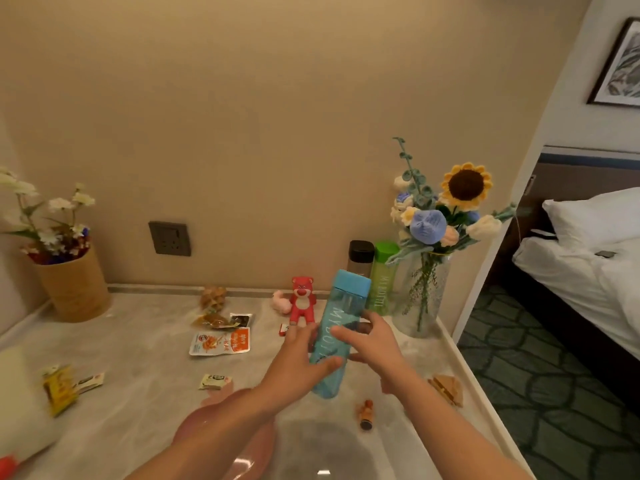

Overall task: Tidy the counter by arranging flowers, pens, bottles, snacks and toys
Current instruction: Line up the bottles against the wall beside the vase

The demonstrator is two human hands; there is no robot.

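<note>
your forearms reach in from the near edge, and both hands wrap the blue bottle (pixel 341 327), held tilted above the bench (pixel 145 344) toward its right side. left hand (pixel 300 358) grips low on the body, right hand (pixel 372 341) curls around mid-height. it looks like rigid, smooth, light plastic, likely slippery, so hold the flat sides. behind it the green bottle (pixel 382 277) and dark-capped bottle (pixel 360 256) stand at the back edge beside the glass vase (pixel 424 292).

Centre of the frame: the blue bottle (pixel 337 327) reads "MY BOTT…", partly covered; right of it, the green bottle (pixel 382 278) reads "MY BOTTLE".
</note>
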